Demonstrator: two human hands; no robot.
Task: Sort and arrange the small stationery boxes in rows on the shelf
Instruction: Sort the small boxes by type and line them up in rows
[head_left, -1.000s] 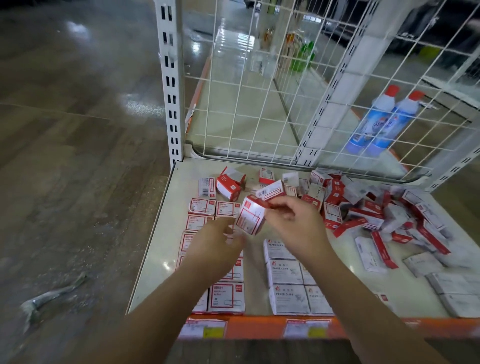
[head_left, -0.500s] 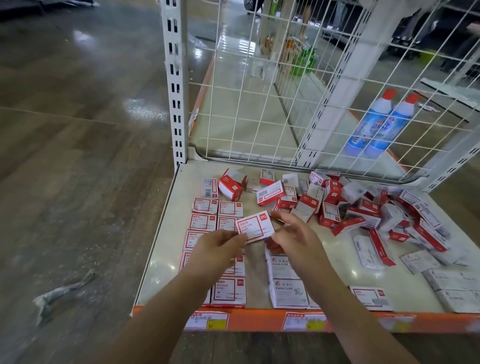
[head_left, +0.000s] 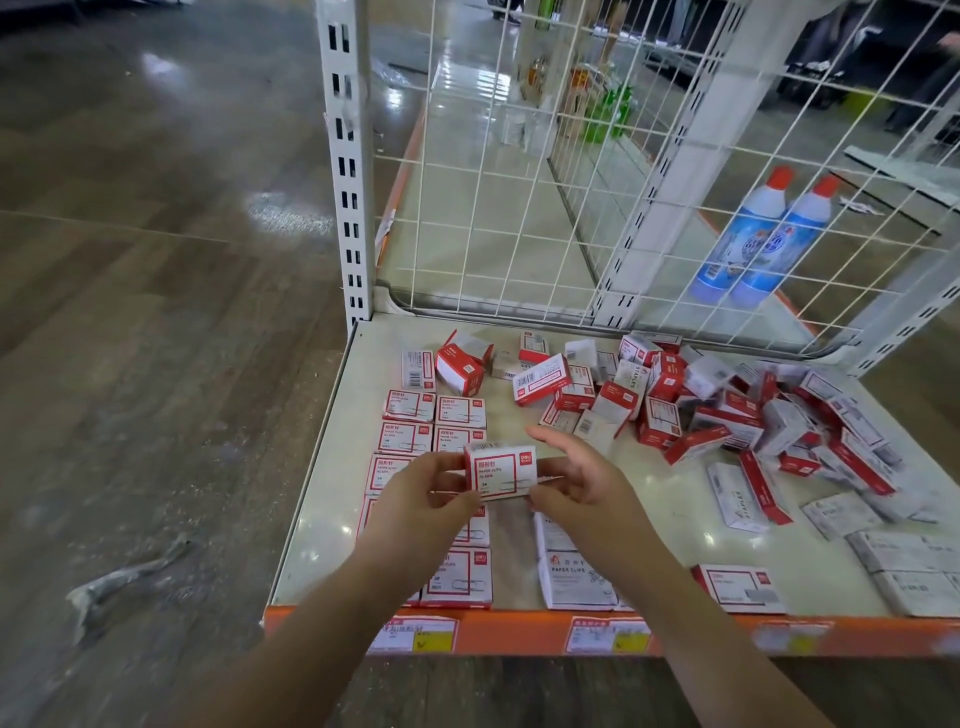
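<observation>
The left hand (head_left: 421, 488) pinches a small red-and-white cardboard paper-clip box (head_left: 500, 471), long axis crosswise; the right hand (head_left: 576, 480), fingers relaxed, touches its other end. Red-and-white rows (head_left: 434, 423) lie just beyond and beneath on the shelf (head_left: 332, 467).

Floor (head_left: 145, 322): dark wood-pattern planks, glossy, with pale reflections of overhead light. A crumpled grey scrap (head_left: 124, 577) lies on it at lower left. A white slotted upright (head_left: 347, 171) stands at the rear left corner of the unit; a white wire-grid back panel (head_left: 649, 171) joins it. Two blue bottles with red caps (head_left: 761, 239) show through the grid.
</observation>
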